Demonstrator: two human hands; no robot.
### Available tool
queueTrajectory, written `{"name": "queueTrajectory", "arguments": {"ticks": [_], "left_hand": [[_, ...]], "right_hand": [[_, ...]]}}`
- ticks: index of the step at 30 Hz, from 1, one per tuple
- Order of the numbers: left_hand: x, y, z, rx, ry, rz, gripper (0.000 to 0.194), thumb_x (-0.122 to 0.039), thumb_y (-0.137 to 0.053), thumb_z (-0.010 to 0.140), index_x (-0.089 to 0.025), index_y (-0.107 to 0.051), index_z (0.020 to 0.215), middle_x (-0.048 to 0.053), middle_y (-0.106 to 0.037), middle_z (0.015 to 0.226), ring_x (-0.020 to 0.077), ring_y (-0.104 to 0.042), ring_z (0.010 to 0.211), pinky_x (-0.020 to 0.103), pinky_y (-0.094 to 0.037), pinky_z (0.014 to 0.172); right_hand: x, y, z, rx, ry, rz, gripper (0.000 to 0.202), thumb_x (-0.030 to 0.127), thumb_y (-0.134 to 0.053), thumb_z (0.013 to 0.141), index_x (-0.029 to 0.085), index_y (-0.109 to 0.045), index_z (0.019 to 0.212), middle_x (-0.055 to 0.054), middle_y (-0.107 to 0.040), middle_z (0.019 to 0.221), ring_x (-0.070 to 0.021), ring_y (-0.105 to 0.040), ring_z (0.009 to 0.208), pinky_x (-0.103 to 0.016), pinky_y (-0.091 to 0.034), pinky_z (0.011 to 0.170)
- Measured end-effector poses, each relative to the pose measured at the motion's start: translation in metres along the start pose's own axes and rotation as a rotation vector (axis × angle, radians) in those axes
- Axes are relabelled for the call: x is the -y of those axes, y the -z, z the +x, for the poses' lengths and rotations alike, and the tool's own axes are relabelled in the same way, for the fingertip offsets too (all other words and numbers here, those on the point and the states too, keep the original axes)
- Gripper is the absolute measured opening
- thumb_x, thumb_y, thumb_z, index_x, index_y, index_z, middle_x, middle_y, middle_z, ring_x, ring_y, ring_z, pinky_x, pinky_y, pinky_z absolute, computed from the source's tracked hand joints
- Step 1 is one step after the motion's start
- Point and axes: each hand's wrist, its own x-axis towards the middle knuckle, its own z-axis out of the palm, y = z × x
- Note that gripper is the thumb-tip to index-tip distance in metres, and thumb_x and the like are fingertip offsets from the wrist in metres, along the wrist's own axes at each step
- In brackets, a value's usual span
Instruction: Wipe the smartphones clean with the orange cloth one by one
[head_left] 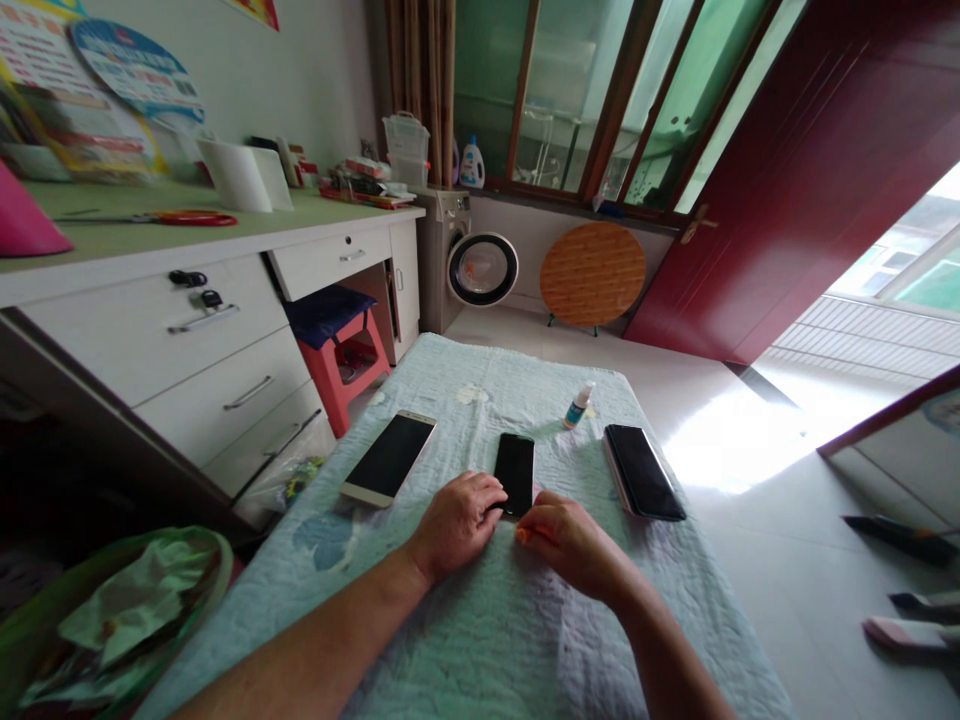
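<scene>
A small black smartphone [514, 468] lies face up on the light blue quilted cloth [480, 640] in front of me. My left hand [461, 515] is closed at the phone's lower left edge, its fingertips on the screen's border. Close by the lower right corner, my right hand [561, 535] has its fingers curled together; what they pinch, if anything, is hidden. To the left lies a larger gold-framed smartphone [391, 458]. On the right, a dark-screened phone [645, 472] rests on top of another flat device. Beyond them stands a small spray bottle [579, 405].
A white desk [187, 350] with drawers runs along the left, a pink stool [341, 360] beneath it. A lined waste bin [142, 610] sits at lower left. Farther back are a washing machine [442, 260] with its door ajar and a round wooden tabletop [592, 275].
</scene>
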Motion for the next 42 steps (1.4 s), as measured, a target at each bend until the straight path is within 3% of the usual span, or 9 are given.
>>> {"name": "queueTrajectory", "arguments": {"ticks": [4,11,19,26,32,42], "left_hand": [[0.004,0.0,0.001,-0.045,0.028,-0.004,0.03,-0.003,-0.051,0.08,-0.02,-0.068,0.098,0.005,-0.065,0.104,0.0195,-0.059,0.099,0.034,-0.049,0.091],[0.01,0.0,0.001,0.012,0.057,-0.012,0.038,0.003,-0.049,0.077,-0.022,-0.07,0.098,0.003,-0.067,0.102,0.0184,-0.059,0.099,0.033,-0.048,0.092],[0.001,0.009,0.004,0.062,0.076,-0.044,0.023,-0.014,-0.049,0.085,-0.02,-0.069,0.093,0.004,-0.067,0.097,0.0195,-0.059,0.094,0.032,-0.047,0.088],[0.001,0.01,0.005,0.061,0.084,-0.075,0.021,-0.012,-0.047,0.083,-0.019,-0.065,0.09,0.003,-0.066,0.092,0.0195,-0.058,0.091,0.032,-0.045,0.086],[0.0,0.011,0.004,0.073,0.074,-0.022,0.022,-0.013,-0.048,0.084,-0.019,-0.066,0.094,0.003,-0.066,0.093,0.0199,-0.058,0.091,0.032,-0.046,0.085],[0.008,0.002,0.0,0.035,0.0,0.113,0.038,-0.001,-0.046,0.081,-0.02,-0.069,0.104,0.004,-0.068,0.105,0.0207,-0.059,0.098,0.035,-0.047,0.09]], "right_hand": [[-0.003,-0.002,0.001,-0.025,-0.03,-0.014,0.015,0.01,-0.054,0.08,0.019,-0.066,0.08,-0.001,-0.059,0.083,-0.0112,-0.054,0.074,-0.02,-0.037,0.067],[-0.003,-0.02,0.009,-0.17,-0.058,-0.194,0.011,0.013,-0.055,0.084,0.018,-0.058,0.075,-0.001,-0.057,0.081,-0.0125,-0.05,0.073,-0.022,-0.034,0.066],[0.011,-0.042,0.025,-0.244,0.048,-0.345,0.014,0.015,-0.051,0.091,0.019,-0.059,0.08,-0.002,-0.059,0.081,-0.0137,-0.049,0.076,-0.024,-0.032,0.068],[0.011,-0.055,0.033,-0.279,0.117,-0.366,0.014,0.012,-0.049,0.091,0.019,-0.056,0.082,-0.002,-0.058,0.086,-0.0148,-0.047,0.08,-0.025,-0.032,0.07],[0.012,-0.05,0.031,-0.267,0.051,-0.412,0.014,0.016,-0.049,0.092,0.019,-0.057,0.082,-0.002,-0.058,0.084,-0.0144,-0.048,0.078,-0.025,-0.031,0.066],[-0.004,-0.017,0.011,-0.202,-0.178,-0.362,0.012,0.012,-0.049,0.086,0.018,-0.056,0.078,-0.002,-0.058,0.08,-0.0137,-0.05,0.073,-0.024,-0.032,0.065]]}}
